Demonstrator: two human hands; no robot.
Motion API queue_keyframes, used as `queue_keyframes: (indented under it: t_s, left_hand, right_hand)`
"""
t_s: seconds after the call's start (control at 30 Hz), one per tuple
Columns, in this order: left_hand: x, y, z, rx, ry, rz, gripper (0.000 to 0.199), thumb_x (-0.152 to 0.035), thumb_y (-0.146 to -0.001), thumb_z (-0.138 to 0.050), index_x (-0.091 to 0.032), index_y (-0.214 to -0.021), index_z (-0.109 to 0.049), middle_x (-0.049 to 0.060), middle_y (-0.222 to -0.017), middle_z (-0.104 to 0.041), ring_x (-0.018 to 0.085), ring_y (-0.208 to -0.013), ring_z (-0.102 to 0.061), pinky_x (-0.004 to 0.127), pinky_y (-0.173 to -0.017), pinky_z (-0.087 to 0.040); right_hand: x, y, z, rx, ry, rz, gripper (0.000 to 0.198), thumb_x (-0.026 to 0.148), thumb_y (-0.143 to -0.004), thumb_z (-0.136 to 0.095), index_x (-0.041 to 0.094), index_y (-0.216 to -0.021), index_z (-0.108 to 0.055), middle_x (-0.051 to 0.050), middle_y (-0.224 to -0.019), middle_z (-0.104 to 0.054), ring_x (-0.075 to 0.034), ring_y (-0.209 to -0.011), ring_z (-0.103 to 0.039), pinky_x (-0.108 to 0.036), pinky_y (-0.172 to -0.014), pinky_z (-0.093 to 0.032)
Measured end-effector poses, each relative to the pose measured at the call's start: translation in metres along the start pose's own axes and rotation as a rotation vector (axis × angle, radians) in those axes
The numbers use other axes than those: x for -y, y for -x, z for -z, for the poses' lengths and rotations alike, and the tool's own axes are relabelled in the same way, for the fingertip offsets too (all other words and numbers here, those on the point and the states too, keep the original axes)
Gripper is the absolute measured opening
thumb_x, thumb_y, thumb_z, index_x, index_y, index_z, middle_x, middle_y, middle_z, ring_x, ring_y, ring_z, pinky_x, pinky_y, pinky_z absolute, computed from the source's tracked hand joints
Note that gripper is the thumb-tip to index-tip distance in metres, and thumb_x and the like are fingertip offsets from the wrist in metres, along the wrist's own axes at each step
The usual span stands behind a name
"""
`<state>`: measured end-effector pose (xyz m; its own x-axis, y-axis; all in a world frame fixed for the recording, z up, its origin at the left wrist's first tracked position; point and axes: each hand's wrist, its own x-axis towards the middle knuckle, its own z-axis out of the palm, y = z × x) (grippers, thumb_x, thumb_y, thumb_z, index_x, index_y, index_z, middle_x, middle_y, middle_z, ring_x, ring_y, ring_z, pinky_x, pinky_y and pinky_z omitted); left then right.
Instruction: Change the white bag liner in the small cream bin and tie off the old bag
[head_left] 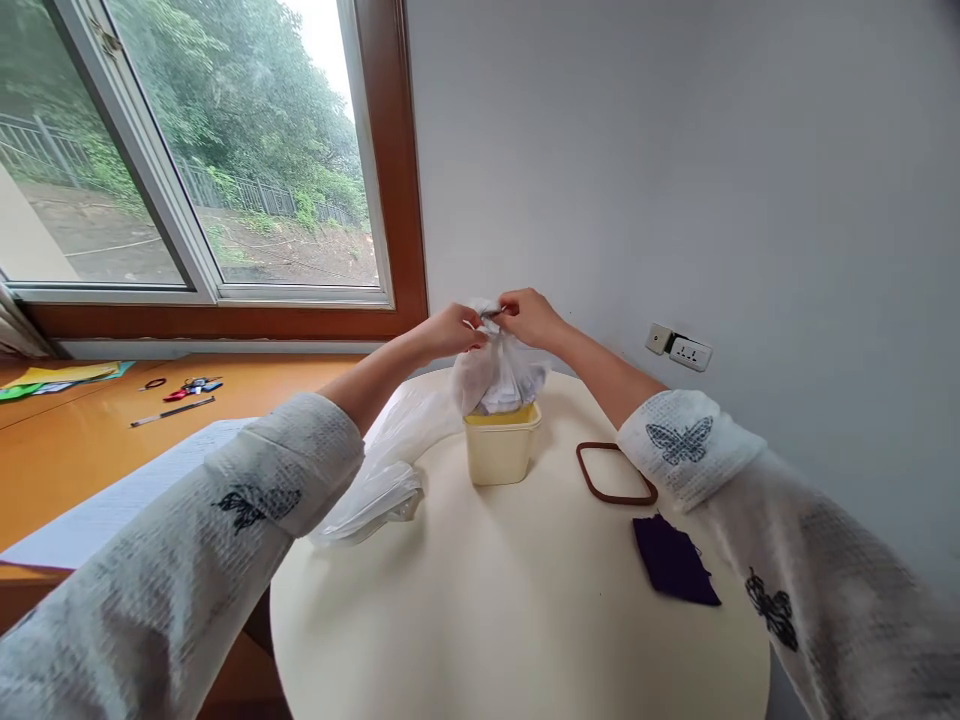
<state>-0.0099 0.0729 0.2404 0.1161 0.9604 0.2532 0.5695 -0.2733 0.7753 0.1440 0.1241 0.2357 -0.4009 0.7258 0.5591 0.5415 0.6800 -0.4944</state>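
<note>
A filled, see-through white plastic bag [496, 372] is gathered at its neck between my two hands. My left hand [454, 330] pinches the neck from the left, and my right hand [531, 318] pinches it from the right. Whitish and pale contents show through the plastic, too blurred to name. The bag's bottom is at the mouth of a small cream bin [501, 455] with a yellow inside; whether it rests on the rim I cannot tell.
Loose clear plastic bags [382, 500] lie left of the bin on the round cream table [480, 620]. A brown rounded frame [616, 499] and a dark purple cloth [675, 562] lie to the right. Left, a wooden desk [247, 385] holds paper [150, 490], a pen [172, 411] and keys [196, 386].
</note>
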Motion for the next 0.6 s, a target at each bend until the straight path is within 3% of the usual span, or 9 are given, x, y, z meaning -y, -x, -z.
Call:
queue_keyframes:
  t_s: [0.13,0.3,0.6]
  left_hand:
    - [0.01,0.002,0.0,0.039,-0.016,0.034,0.012,-0.015,-0.057,-0.067,-0.012,-0.067,-0.061,0.002,-0.058,-0.059,0.013,-0.057,-0.055,0.027,-0.059,-0.041]
    - [0.013,0.002,-0.006,0.068,0.028,0.011,0.012,-0.018,-0.06,-0.065,-0.013,-0.067,-0.057,0.0,-0.06,-0.056,0.01,-0.056,-0.05,0.023,-0.054,-0.037]
    - [0.033,0.004,-0.03,0.124,0.026,-0.044,0.021,-0.018,-0.054,-0.068,-0.015,-0.056,-0.047,-0.006,-0.052,-0.045,0.008,-0.05,-0.042,0.021,-0.051,-0.029]
  right_hand:
    - [-0.005,0.004,-0.005,0.143,-0.154,-0.053,0.009,0.02,-0.072,-0.057,0.013,-0.071,-0.062,0.002,-0.056,-0.054,-0.007,-0.053,-0.044,-0.021,-0.053,-0.032]
    - [0.002,0.006,0.007,0.129,-0.326,-0.125,0.009,0.019,-0.072,-0.062,0.012,-0.077,-0.064,0.001,-0.058,-0.057,-0.007,-0.053,-0.047,-0.02,-0.053,-0.035]
    - [-0.013,0.021,0.012,0.274,-0.341,-0.145,0.015,0.022,-0.071,-0.064,0.014,-0.085,-0.066,-0.001,-0.067,-0.063,-0.009,-0.061,-0.054,-0.021,-0.058,-0.039]
